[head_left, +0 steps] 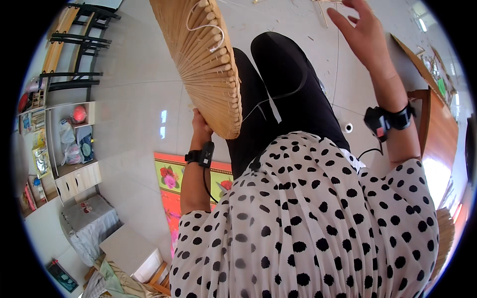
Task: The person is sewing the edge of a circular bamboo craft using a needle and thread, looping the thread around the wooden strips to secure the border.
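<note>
Panel (pixel 203 64), ribbed, lies twelve o'clock from the nearer left hand (pixel 200 124) gripping its edge; long axis eleven-to-five. Right hand (pixel 365 37), seemingly empty, hangs loosely spread toward two.

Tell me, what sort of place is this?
Probably a room in a home, perhaps doubling as a small craft space: a cabinet with stuffed shelves and a flowered mat look homely, while the left hand holds a fan-like straw piece.
</note>
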`<state>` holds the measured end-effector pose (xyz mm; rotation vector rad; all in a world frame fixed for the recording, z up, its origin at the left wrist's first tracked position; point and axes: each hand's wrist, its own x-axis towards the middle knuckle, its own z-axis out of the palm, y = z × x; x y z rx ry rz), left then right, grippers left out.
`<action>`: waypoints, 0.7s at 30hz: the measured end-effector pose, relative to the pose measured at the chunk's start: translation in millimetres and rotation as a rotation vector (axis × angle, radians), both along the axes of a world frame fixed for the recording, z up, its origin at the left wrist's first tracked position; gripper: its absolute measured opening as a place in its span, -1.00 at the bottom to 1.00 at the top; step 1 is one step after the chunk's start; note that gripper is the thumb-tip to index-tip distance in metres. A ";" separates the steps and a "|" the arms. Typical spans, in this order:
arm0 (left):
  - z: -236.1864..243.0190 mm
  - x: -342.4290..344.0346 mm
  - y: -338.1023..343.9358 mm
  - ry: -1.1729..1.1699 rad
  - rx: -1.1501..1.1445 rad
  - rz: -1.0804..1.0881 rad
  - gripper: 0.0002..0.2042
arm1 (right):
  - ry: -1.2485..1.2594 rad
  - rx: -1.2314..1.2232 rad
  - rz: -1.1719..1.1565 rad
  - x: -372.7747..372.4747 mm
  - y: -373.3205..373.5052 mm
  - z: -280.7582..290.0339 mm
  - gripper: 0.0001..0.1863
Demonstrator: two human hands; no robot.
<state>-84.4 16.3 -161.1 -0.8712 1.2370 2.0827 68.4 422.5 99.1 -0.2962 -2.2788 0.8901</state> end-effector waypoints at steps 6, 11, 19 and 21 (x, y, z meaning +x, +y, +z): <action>-22.2 -2.0 -20.8 0.010 0.033 0.008 -0.45 | -0.065 -0.101 0.366 18.7 -50.5 -34.3 -0.80; -12.6 3.7 -12.1 0.053 0.108 -0.008 -0.51 | -0.729 0.185 0.600 19.6 -111.1 -80.9 -0.67; -9.1 41.6 -46.4 0.690 -0.258 -0.546 -0.08 | -0.944 0.077 0.487 -4.5 -151.3 -139.9 -0.88; -2.9 43.2 -42.7 0.641 -0.382 -0.446 -0.24 | -0.903 0.059 0.491 0.4 -148.9 -151.7 -0.89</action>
